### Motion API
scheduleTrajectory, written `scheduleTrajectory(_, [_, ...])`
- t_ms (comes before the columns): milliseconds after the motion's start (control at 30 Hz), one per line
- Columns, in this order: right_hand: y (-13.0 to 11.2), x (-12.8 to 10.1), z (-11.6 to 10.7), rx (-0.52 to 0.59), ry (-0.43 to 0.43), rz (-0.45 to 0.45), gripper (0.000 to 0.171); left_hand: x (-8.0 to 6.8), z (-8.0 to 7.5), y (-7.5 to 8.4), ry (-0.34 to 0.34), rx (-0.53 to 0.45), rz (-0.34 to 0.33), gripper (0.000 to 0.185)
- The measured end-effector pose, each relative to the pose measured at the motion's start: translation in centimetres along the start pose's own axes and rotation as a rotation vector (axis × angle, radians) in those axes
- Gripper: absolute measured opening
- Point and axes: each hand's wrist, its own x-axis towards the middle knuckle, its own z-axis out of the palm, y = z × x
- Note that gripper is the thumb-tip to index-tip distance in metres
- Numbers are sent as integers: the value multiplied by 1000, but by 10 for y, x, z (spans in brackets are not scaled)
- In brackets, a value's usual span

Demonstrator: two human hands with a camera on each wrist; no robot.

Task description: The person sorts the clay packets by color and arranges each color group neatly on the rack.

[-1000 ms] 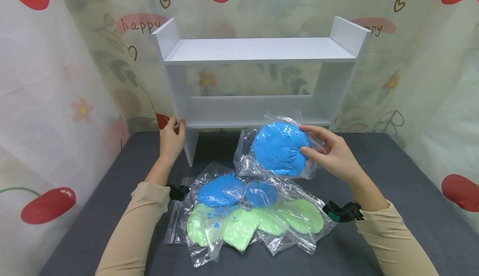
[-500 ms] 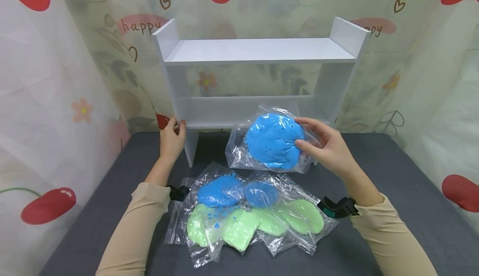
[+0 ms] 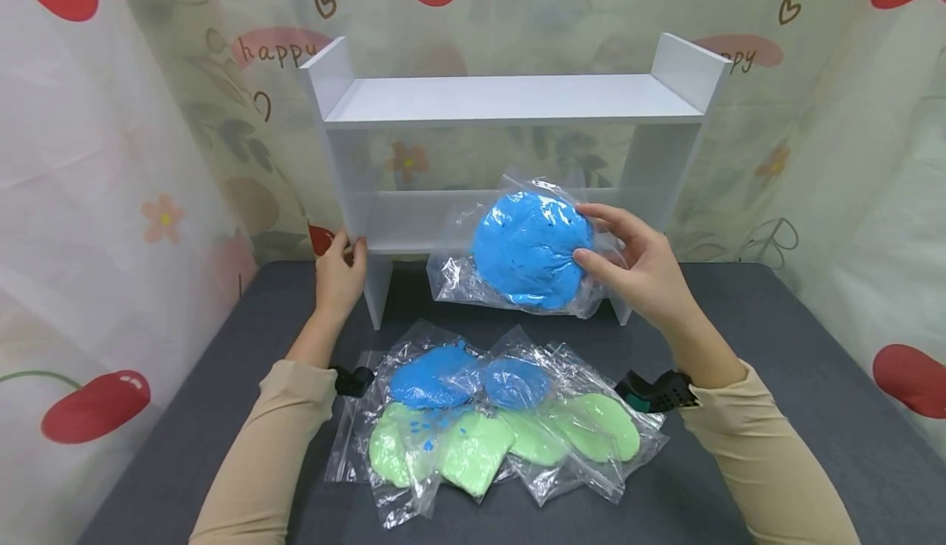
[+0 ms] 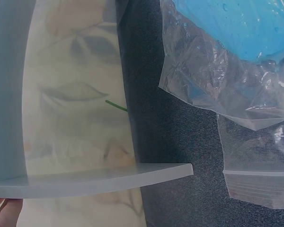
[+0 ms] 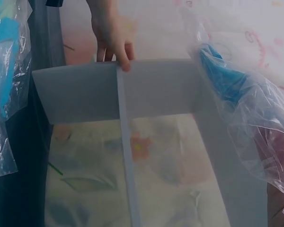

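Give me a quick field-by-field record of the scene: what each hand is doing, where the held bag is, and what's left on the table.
left hand: grips the left side panel of the white shelf at its lower tier
right hand: holds the blue clay bag by its right edge
held bag position: raised in front of the lower tier, clear of the table; whether it touches the shelf cannot be told
pile on table: bagged blue and green clay overlapping near the person
surface: dark grey table
top tier: nothing on it

sleeves: long, beige, both arms | wrists: black strap-mounted devices, right one with teal edge
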Motion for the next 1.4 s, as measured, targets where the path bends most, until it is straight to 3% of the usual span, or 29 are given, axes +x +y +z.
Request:
scheduleTrajectory(1100, [-37, 70, 39, 148, 163, -27, 49, 0, -1, 0, -11, -23, -21, 38])
scheduleTrajectory(1400, [-45, 90, 47, 182, 235, 25, 48, 0, -1, 1, -9, -17, -12, 37])
